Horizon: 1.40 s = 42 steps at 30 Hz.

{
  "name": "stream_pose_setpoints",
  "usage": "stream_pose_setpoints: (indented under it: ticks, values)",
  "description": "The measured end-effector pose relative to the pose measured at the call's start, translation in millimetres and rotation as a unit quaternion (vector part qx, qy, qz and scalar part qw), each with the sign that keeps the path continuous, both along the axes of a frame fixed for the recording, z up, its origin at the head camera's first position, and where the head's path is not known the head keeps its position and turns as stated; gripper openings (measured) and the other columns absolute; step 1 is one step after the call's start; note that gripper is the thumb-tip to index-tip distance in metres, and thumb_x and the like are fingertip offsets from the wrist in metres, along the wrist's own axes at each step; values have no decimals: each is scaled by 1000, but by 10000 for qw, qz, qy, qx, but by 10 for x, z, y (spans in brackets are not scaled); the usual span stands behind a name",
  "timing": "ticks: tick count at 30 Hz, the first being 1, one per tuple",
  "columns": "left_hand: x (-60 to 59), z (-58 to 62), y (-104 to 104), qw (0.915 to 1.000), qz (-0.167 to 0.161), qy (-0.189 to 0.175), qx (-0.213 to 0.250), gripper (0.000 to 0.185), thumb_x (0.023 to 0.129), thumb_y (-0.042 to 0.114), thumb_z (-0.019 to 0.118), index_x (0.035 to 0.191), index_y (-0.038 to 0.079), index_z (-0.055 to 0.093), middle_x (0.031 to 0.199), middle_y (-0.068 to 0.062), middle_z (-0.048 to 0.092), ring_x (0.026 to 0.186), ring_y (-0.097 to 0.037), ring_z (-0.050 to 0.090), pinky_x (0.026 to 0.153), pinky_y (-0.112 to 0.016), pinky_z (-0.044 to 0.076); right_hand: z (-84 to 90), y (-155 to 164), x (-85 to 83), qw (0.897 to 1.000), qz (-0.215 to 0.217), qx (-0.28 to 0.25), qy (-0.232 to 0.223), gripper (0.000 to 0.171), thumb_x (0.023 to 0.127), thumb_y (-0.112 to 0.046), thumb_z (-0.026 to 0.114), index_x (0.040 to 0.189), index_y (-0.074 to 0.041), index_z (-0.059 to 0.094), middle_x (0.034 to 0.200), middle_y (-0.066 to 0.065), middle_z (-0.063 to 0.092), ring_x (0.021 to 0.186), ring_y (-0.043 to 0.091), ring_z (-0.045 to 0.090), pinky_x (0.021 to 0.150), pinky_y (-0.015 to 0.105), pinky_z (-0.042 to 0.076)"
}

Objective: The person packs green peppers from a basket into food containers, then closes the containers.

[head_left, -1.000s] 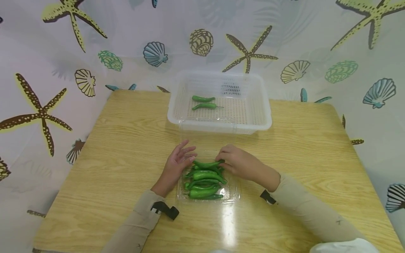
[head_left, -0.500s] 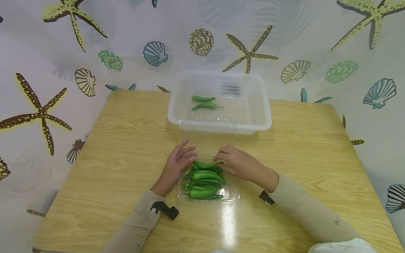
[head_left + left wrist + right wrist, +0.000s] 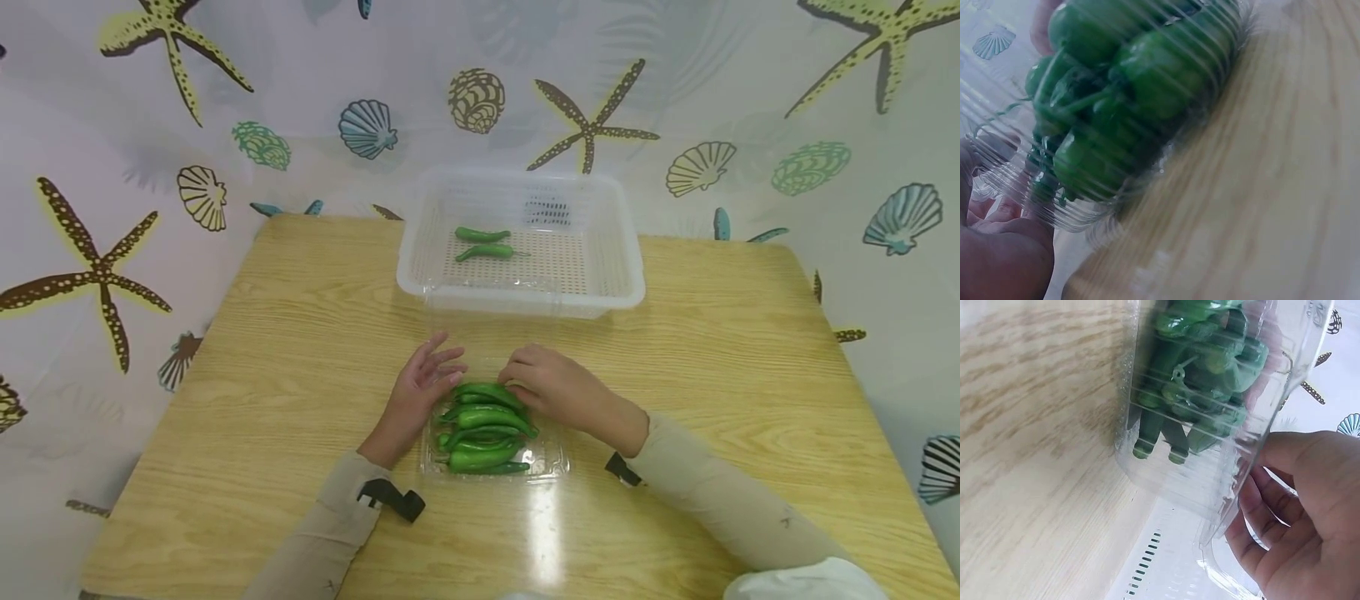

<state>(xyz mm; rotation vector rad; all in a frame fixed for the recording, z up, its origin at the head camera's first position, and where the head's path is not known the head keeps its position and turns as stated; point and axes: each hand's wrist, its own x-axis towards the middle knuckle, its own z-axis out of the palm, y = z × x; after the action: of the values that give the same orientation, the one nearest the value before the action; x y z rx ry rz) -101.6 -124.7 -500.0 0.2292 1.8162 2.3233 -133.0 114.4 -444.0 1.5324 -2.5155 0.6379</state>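
No readable text, label, brand or number on anything in view.

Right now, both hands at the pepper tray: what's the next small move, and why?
Probably lift the top pepper out with the right hand. Its fingers already curl over that pepper's end, the left hand rests open against the clear tray to steady it, and two peppers already lie in the basket behind.

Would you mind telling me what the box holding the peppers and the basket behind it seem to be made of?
Box: apparently thin clear plastic, glossy, ribbed; peppers show through. Basket: looks like translucent white plastic, perforated with small holes.
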Motion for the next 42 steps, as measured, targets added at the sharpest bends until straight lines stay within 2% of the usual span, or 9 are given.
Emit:
stream_pose_setpoints:
  ticks: [7, 16, 23, 31, 35, 42]
  values:
    - [-38, -107, -1, 9998, 59, 134, -137, 66, 91, 11, 61, 146, 12, 25, 137, -18, 43, 118, -28, 50, 97, -33, 46, -15, -22, -4, 9999, -91, 56, 109, 14, 80, -7, 71, 93, -11, 68, 89, -2, 60, 84, 13, 56, 76, 26, 51]
    - [-33, -117, -8, 9998, 76, 132, -161, 66, 91, 11, 61, 146, 12, 25, 137, -16, 44, 118, -27, 50, 97, -32, 46, 20, -32, -12, 9995, -185, 231, -91, 11, 84, -9, 67, 95, -11, 68, 92, -3, 61, 85, 11, 57, 78, 24, 51]
    - [-28, -121, -9, 9998, 73, 142, -155, 66, 91, 12, 61, 146, 13, 25, 136, -15, 45, 118, -26, 50, 97, -33, 46, 147, -10, -73, 9991, -367, 137, -132, 11, 85, -10, 68, 96, -11, 68, 93, -3, 62, 86, 10, 59, 73, 22, 52]
    - [-35, -144, -8, 9998, 67, 191, -80, 65, 91, 10, 60, 145, 11, 26, 136, -19, 43, 117, -27, 51, 96, -33, 46, 484, 69, -296, 9963, -606, -558, -259, 10, 88, -10, 64, 97, -9, 67, 93, -1, 63, 89, 12, 58, 78, 25, 51]
    - [-30, -140, -2, 9997, 80, 193, -99, 65, 90, 10, 61, 145, 11, 26, 136, -17, 44, 117, -27, 51, 96, -33, 46, 624, 113, -427, 9923, -774, -914, -320, 11, 88, -9, 63, 98, -7, 67, 94, 0, 64, 86, 12, 58, 76, 27, 51]
    - [-32, -141, -2, 9997, 100, 189, -117, 65, 90, 11, 62, 145, 12, 27, 134, -13, 47, 117, -26, 51, 97, -33, 46, 782, 180, -671, 9872, -1150, -993, -488, 13, 92, -12, 59, 102, -6, 65, 96, 2, 63, 86, 14, 58, 73, 32, 52]
